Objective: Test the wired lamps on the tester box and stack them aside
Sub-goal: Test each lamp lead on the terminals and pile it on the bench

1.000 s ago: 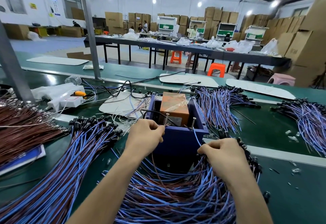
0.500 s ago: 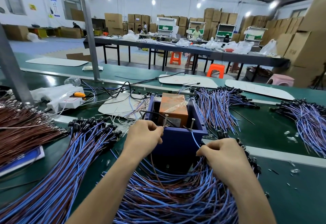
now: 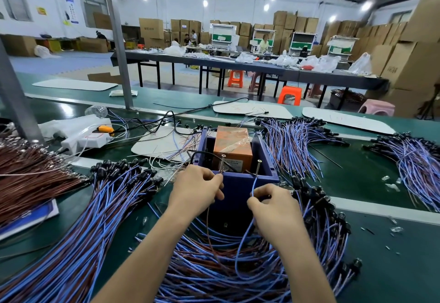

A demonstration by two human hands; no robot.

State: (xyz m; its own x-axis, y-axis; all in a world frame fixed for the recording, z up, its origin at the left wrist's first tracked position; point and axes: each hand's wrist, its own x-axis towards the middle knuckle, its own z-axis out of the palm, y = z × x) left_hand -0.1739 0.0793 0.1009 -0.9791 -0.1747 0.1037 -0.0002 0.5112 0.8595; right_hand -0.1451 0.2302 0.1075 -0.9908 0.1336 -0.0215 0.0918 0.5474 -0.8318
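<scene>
The blue tester box (image 3: pixel 266 157) stands at the centre of the green bench, an orange unit (image 3: pixel 232 144) inside and two upright screws on its near rim. My left hand (image 3: pixel 196 189) pinches a brown wire at the left screw (image 3: pixel 222 163). My right hand (image 3: pixel 276 209) pinches a blue wire (image 3: pixel 254 183) whose tip reaches up to the right screw (image 3: pixel 257 167). Both wires trail down into a heap of wired lamps (image 3: pixel 226 267) in front of the box. The lamp on these wires is hidden in the heap.
A stack of blue-and-brown wired lamps with black heads (image 3: pixel 100 209) fans out at left. More bundles lie right of the box (image 3: pixel 292 145) and at far right (image 3: pixel 414 159). Brown wires (image 3: pixel 28 174) fill the left edge. A white power strip (image 3: pixel 83 139) sits behind them.
My right hand has lifted out of the heap toward the box, bringing a blue wire up to the right screw. My left hand stays at the left screw.
</scene>
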